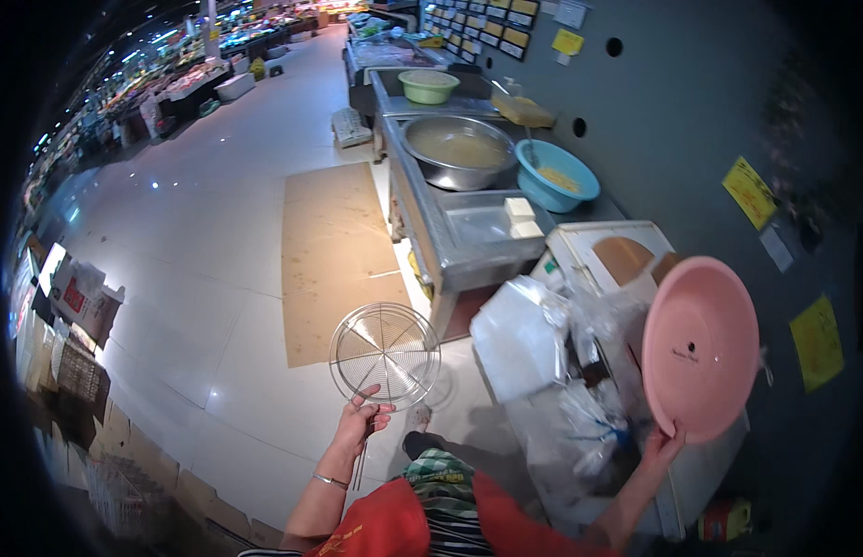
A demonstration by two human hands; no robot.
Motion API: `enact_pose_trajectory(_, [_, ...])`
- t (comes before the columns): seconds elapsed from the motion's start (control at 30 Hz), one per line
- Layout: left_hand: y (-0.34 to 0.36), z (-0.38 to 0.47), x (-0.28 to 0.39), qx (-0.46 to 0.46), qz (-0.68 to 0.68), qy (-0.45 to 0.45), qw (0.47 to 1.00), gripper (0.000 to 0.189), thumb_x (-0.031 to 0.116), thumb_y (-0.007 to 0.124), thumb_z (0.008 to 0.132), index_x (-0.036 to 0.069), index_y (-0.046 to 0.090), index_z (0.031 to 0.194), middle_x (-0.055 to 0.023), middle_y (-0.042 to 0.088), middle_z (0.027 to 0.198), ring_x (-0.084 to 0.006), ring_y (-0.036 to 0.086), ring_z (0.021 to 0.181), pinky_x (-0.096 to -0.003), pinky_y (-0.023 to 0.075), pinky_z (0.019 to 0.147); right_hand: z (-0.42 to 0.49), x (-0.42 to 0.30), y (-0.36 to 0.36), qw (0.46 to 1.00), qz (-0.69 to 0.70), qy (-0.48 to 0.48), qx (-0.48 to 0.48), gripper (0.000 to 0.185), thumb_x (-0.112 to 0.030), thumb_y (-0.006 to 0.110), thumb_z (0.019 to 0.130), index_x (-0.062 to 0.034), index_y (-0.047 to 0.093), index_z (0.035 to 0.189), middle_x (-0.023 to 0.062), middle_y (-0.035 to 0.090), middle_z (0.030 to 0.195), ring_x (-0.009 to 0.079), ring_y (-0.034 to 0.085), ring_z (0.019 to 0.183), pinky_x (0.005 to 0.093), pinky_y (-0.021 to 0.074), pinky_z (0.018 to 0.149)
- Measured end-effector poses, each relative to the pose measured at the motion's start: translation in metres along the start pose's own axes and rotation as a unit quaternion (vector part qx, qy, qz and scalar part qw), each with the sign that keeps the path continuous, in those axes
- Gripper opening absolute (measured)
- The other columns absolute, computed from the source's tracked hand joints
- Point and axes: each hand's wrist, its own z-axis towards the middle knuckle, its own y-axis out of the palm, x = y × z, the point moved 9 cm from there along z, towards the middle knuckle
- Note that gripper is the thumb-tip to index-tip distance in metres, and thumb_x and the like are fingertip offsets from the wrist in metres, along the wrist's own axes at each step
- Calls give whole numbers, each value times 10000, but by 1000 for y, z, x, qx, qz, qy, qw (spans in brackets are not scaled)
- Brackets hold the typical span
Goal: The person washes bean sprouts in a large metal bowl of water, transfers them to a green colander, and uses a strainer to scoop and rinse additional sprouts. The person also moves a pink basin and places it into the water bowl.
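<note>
My left hand (365, 420) grips the wire handle of a round metal spider strainer (384, 355), its coiled wire disc held out over the tiled floor. Nothing lies in the strainer. On the other side, my right hand (662, 445) pinches the lower rim of a pink plastic basin (706, 348). The basin is tipped on its side with its inside facing me, and no contents show in it. Below and left of the basin are clear plastic bags (522, 338) on a white surface.
A metal-topped counter runs ahead on the right. On it are a steel bowl of cloudy liquid (459, 150), a blue basin (558, 177) with yellowish food, a metal tray (466, 223) with white blocks and a green basin (428, 87). Flattened cardboard (341, 264) covers floor beside it. Cartons (83, 299) stand left.
</note>
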Motion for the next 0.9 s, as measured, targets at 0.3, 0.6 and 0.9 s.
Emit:
enact_pose_trajectory(0.3, [-173,57,103,260,-65,81,960,451,-49,359,775,40,359,1217,-169,603,815,-157,538,584,-261,444,518,87,286,228,979,45,195,-34,394,-20,513,765,26,419,1145,152,535,1089,241,578,945,356,559,723])
enact_pose_trajectory(0.6, [-278,110,84,390,-307,28,868,439,70,324,846,116,275,1279,-118,562,788,-132,505,512,-260,411,429,143,470,372,969,-67,228,-61,370,7,481,772,61,400,1129,177,531,1036,296,595,887,420,563,711])
enact_pose_trajectory(0.9, [-378,306,223,330,-300,27,895,484,148,331,868,127,211,1336,-119,563,812,-136,497,498,-268,422,392,221,546,493,894,-428,-130,4,784,30,517,681,-48,121,1353,196,353,1285,334,432,1138,358,402,882])
